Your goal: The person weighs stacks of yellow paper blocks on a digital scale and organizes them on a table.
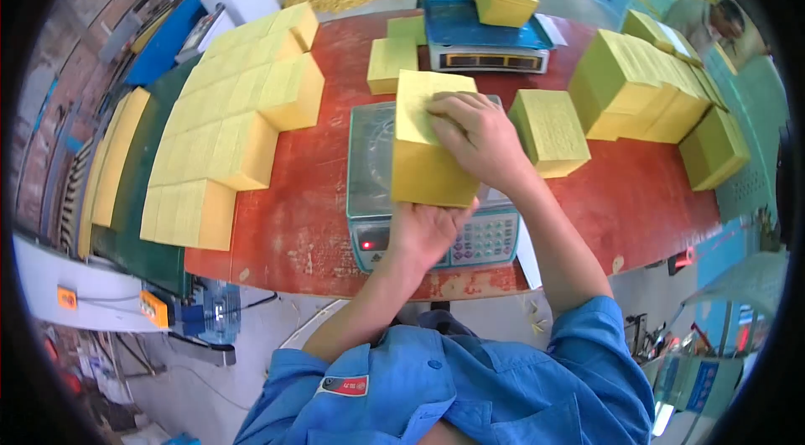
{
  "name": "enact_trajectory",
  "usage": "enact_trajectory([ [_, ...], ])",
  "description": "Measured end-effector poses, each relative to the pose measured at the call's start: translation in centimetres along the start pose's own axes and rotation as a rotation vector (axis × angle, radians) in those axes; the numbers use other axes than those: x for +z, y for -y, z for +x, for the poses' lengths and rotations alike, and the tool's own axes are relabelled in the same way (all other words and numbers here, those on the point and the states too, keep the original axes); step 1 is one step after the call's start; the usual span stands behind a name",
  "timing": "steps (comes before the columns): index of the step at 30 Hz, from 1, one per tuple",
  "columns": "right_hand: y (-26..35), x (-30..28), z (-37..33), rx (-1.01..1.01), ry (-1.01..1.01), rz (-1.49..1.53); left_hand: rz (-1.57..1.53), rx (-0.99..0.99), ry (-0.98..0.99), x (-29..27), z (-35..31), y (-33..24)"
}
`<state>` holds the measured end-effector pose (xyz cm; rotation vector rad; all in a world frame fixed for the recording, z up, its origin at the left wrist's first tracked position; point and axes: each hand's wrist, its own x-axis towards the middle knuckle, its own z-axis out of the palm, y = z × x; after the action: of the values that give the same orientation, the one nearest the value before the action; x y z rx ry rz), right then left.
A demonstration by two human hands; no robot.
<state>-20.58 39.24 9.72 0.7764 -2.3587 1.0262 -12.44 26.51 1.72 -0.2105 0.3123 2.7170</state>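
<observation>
Over a digital scale (365, 172) with a keypad and a steel pan, I hold a yellow block of stacked paper (432, 175). My left hand (423, 231) supports it from below, palm up, and the block hides part of its fingers. My right hand (482, 135) lies across the top and right side, fingers bent against the paper. Just right of the scale sits another yellow block (549, 130), and beyond the scale a smaller one (392, 63).
Rows of yellow blocks (226, 109) line the left of the red table (293, 227); more blocks (641, 80) stand at right. Across the table, a co-worker's hands hold a block (506, 0) on a blue scale (449, 26). Another person (704, 26) is at far right.
</observation>
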Motion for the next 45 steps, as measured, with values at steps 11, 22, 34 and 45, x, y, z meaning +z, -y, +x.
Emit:
enact_trajectory([
  [11,5.9,-0.9,-1.9,-0.012,0.035,-0.213,1.054,-0.132,-0.073,-6.1,-14.0,-13.9],
  [22,19.8,10.1,-8.4,0.222,0.244,0.414,2.665,0.384,-0.927,-9.2,-5.5,-41.6],
  [34,21.7,15.8,-6.9,0.176,0.118,0.346,2.790,0.365,0.587,-7.2,-14.1,-32.6],
  [45,17.4,22.0,-5.6,0.347,0.759,0.281,1.576,0.669,-0.428,-14.5,-31.8,-26.1],
])
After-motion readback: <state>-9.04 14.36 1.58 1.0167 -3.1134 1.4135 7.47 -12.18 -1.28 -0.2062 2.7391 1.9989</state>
